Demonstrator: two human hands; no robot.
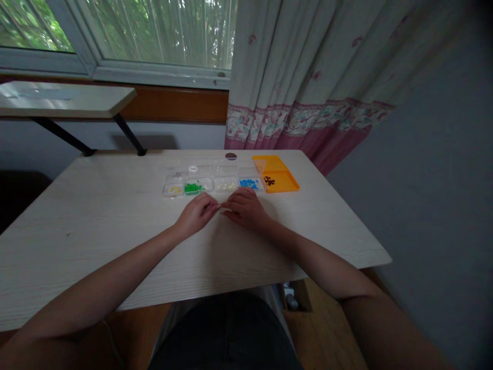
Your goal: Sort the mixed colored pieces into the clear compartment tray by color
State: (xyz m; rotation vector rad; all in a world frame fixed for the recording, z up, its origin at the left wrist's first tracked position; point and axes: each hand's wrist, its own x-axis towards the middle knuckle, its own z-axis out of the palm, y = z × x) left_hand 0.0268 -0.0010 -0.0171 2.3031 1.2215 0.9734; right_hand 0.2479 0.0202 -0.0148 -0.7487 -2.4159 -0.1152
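1. We see our left hand above the table, thumb and forefinger pinching a tiny pale piece, too small for us to identify.
2. Our right hand meets it from the other side, forefinger reaching that same piece; we cannot tell whether its fingers grip too.
3. The tiny pale piece is thus between our two hands, just in front of a row of clear boxes with their lids open at the back.
4. From left to right, we find in those boxes a few yellow pieces, a heap of green pieces, scattered pale yellow pieces and many blue pieces.
5. At the row's right end we have an open orange box, with dark brown pieces gathered at its left side.
6. Behind the boxes we notice a brown disc near the table's far edge; a patterned curtain hangs beyond.
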